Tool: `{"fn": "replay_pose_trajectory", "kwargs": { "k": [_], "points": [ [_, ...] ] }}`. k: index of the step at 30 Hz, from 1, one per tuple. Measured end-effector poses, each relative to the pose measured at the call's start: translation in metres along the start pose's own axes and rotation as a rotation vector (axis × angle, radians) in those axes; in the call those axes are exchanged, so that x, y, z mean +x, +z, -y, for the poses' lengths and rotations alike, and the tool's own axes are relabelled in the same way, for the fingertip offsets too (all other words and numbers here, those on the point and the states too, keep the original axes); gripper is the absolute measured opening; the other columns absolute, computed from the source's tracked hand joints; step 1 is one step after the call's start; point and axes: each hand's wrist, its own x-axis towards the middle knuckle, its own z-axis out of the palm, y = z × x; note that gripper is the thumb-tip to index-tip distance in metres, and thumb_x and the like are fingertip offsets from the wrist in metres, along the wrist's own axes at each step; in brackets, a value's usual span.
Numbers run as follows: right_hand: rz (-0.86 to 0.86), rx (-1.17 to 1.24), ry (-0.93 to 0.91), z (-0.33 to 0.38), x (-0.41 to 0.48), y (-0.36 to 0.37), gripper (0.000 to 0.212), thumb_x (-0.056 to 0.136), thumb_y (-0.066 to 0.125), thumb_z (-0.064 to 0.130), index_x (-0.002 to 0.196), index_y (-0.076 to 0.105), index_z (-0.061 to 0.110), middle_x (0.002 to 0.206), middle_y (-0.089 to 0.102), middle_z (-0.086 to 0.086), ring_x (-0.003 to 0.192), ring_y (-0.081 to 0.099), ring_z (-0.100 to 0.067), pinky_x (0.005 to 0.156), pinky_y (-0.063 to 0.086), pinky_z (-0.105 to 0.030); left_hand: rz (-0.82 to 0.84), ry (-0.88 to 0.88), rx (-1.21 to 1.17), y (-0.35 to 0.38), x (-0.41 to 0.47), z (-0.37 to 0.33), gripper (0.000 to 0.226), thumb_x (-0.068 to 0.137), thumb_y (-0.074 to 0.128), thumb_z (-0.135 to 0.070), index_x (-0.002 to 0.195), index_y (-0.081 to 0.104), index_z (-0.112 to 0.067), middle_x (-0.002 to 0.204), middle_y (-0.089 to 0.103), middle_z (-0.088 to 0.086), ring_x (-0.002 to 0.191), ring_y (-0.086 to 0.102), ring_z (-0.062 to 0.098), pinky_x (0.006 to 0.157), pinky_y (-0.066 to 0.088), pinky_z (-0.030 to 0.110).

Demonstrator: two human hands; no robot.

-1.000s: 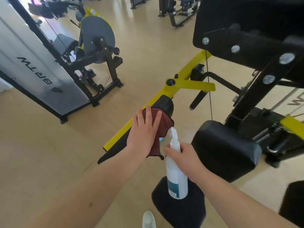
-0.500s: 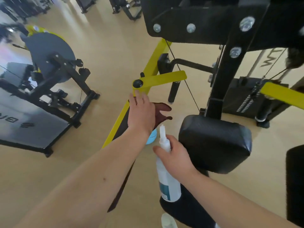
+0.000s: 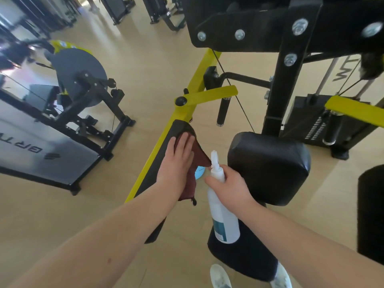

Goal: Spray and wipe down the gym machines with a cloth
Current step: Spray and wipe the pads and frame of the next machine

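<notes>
— While the left hand point(image 3: 178, 161) lay flat, fingers straight, on the maroon cloth point(image 3: 194, 179), how far along was the wipe?
— Mid-wipe, I'd say. Cloth was pressed on the upper end of the long black arm pad point(image 3: 149, 179) along the yellow arm point(image 3: 199, 80), one corner hanging off the right edge.
— Spray?
— Right hand point(image 3: 230, 188) was wrapped round the neck of the spray bottle point(image 3: 224, 221), upright, nozzle just beside the cloth. Couldn't tell if the pad was wet.
— What was left?
— Probably the lower stretch of that pad, the big seat pad point(image 3: 268, 167) to the right, the black grip handle point(image 3: 222, 110), plus the other machine point(image 3: 79, 73) at left. Nothing showed any of those as done.
</notes>
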Motion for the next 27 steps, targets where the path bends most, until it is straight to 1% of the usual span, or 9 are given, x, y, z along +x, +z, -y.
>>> {"fn": "replay_pose_trajectory", "kwargs": {
  "k": [4, 8, 11, 14, 16, 19, 23, 25, 27],
  "points": [
    [0.007, -0.025, 0.001, -0.002, -0.006, 0.005, 0.018, 0.092, 0.068, 0.038, 0.105, 0.063, 0.027, 0.094, 0.067, -0.001, 0.087, 0.066, -0.015, 0.072, 0.053, -0.028, 0.051, 0.028, 0.054, 0.008, -0.038, -0.008, 0.081, 0.102, 0.042, -0.058, 0.164, 0.002, -0.024, 0.164, -0.028, 0.026, 0.147, -0.028, 0.054, 0.12, -0.013, 0.066],
    [0.0, -0.099, 0.011, -0.006, -0.014, 0.016, 0.023, 0.094, 0.064, 0.046, 0.108, 0.061, 0.028, 0.093, 0.065, 0.004, 0.085, 0.065, -0.014, 0.067, 0.051, -0.023, 0.109, 0.064, 0.069, 0.01, -0.069, -0.011, 0.082, 0.103, 0.044, -0.051, 0.164, -0.002, -0.021, 0.165, -0.026, 0.023, 0.148, -0.026, 0.052, 0.112, -0.023, 0.065],
    [0.031, -0.096, -0.005, -0.009, -0.021, 0.021, 0.017, 0.095, 0.063, 0.047, 0.102, 0.059, 0.032, 0.093, 0.064, 0.006, 0.087, 0.064, -0.015, 0.068, 0.05, -0.022, 0.135, 0.057, 0.027, 0.016, -0.096, -0.011, 0.084, 0.101, 0.048, -0.052, 0.164, 0.0, -0.022, 0.164, -0.028, 0.023, 0.146, -0.03, 0.054, 0.107, -0.027, 0.066],
    [0.058, -0.118, 0.0, -0.015, -0.028, 0.028, 0.018, 0.096, 0.062, 0.047, 0.103, 0.059, 0.031, 0.095, 0.065, 0.005, 0.087, 0.064, -0.014, 0.068, 0.049, -0.023, 0.147, 0.05, -0.05, 0.024, -0.128, -0.012, 0.082, 0.1, 0.05, -0.052, 0.164, 0.007, -0.023, 0.161, -0.035, 0.025, 0.141, -0.035, 0.057, 0.109, -0.028, 0.065],
    [0.071, -0.127, 0.01, -0.019, -0.029, 0.033, 0.02, 0.096, 0.061, 0.045, 0.106, 0.06, 0.028, 0.096, 0.065, 0.003, 0.088, 0.064, -0.014, 0.07, 0.05, -0.024, 0.163, 0.051, -0.074, 0.029, -0.142, -0.011, 0.077, 0.101, 0.05, -0.046, 0.163, 0.01, -0.023, 0.155, -0.042, 0.027, 0.136, -0.04, 0.06, 0.11, -0.028, 0.064],
    [0.084, -0.148, 0.009, -0.024, -0.027, 0.04, 0.02, 0.095, 0.062, 0.046, 0.104, 0.059, 0.029, 0.095, 0.065, 0.004, 0.088, 0.064, -0.015, 0.073, 0.052, -0.026, 0.188, 0.041, -0.076, 0.03, -0.145, -0.012, 0.077, 0.102, 0.052, -0.043, 0.163, 0.009, -0.024, 0.147, -0.049, 0.03, 0.129, -0.044, 0.062, 0.109, -0.027, 0.066],
    [0.061, -0.143, 0.027, -0.025, -0.021, 0.044, 0.017, 0.095, 0.063, 0.047, 0.099, 0.056, 0.032, 0.093, 0.064, 0.005, 0.086, 0.065, -0.016, 0.07, 0.051, -0.024, 0.193, 0.044, -0.027, 0.024, -0.124, -0.018, 0.091, 0.1, 0.053, -0.051, 0.163, -0.004, -0.017, 0.158, -0.038, 0.027, 0.138, -0.037, 0.06, 0.109, -0.023, 0.067],
    [0.046, -0.142, 0.03, -0.024, -0.018, 0.044, 0.019, 0.095, 0.063, 0.049, 0.103, 0.057, 0.032, 0.093, 0.064, 0.007, 0.086, 0.065, -0.014, 0.068, 0.049, -0.022, 0.174, 0.042, 0.024, 0.021, -0.107, -0.021, 0.092, 0.102, 0.048, -0.051, 0.162, -0.011, -0.013, 0.16, -0.034, 0.028, 0.138, -0.036, 0.061, 0.107, -0.024, 0.07],
    [0.028, -0.118, 0.043, -0.022, -0.014, 0.041, 0.021, 0.095, 0.063, 0.049, 0.107, 0.057, 0.033, 0.095, 0.064, 0.008, 0.087, 0.064, -0.013, 0.069, 0.049, -0.022, 0.145, 0.048, 0.083, 0.019, -0.081, -0.022, 0.094, 0.102, 0.046, -0.053, 0.161, -0.013, -0.01, 0.162, -0.028, 0.03, 0.143, -0.028, 0.06, 0.113, -0.018, 0.069]
  ]
}}
